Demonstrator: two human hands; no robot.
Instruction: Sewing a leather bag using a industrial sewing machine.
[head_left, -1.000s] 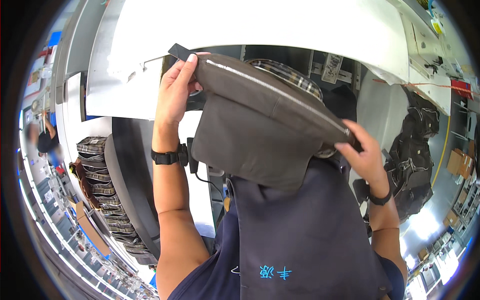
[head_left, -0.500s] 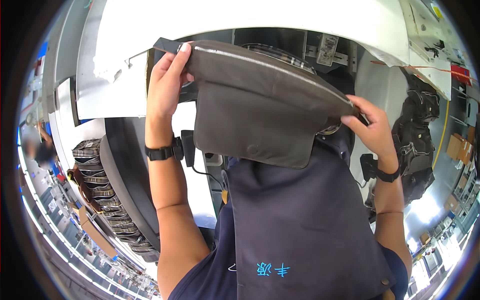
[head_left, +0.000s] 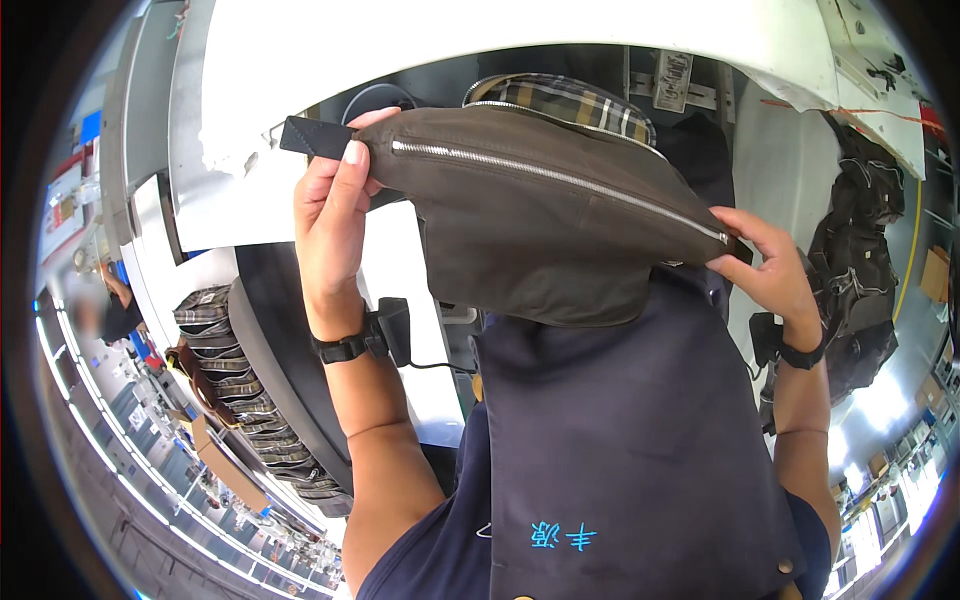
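I hold a dark brown pouch-shaped bag [head_left: 540,240] up in front of my chest, stretched between both hands. A silver zipper [head_left: 560,180] runs along its upper edge and looks zipped. My left hand [head_left: 335,215] pinches the bag's left end, where a black strap tab [head_left: 305,137] sticks out. My right hand [head_left: 765,265] grips the right end of the zipper. A plaid lining or second piece [head_left: 570,100] shows just behind the bag's top. Both wrists wear black bands.
A white worktable [head_left: 480,40] lies beyond the bag. A stack of plaid pieces [head_left: 235,385] sits in a dark bin at my left. A pile of dark bags [head_left: 860,270] lies at the right. Another person [head_left: 115,305] is far left.
Both hands have turned the bag toward level and brought it nearer the camera. The zipper edge now faces up. My grip on both ends is unchanged.
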